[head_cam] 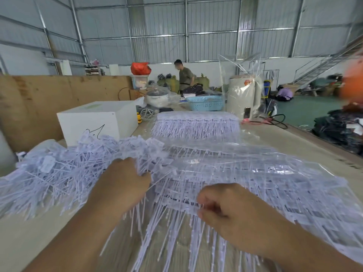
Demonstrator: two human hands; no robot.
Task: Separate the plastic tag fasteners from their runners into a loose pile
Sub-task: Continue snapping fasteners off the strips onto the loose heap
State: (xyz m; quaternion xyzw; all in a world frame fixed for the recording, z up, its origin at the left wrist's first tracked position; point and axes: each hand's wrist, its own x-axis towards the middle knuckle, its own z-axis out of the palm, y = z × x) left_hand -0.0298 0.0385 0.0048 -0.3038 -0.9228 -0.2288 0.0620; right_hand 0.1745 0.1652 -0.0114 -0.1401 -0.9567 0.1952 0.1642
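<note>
A loose pile of white plastic tag fasteners (59, 169) covers the table's left side. Sheets of fasteners still on their runners (255, 183) lie stacked before me, spreading right. My left hand (119, 183) rests at the pile's right edge, its fingers curled into a bunch of fasteners there. My right hand (222, 209) pinches the near edge of the top runner sheet, whose thin tails hang toward me. A second neat stack of runner sheets (196, 124) sits farther back.
A white box (98, 120) stands behind the pile, with a plywood wall to its left. At the back are a blue basket (205, 103), a cream appliance in plastic wrap (243, 95) and cables. Two people work in the hall beyond. The table's right edge drops to dark bundles.
</note>
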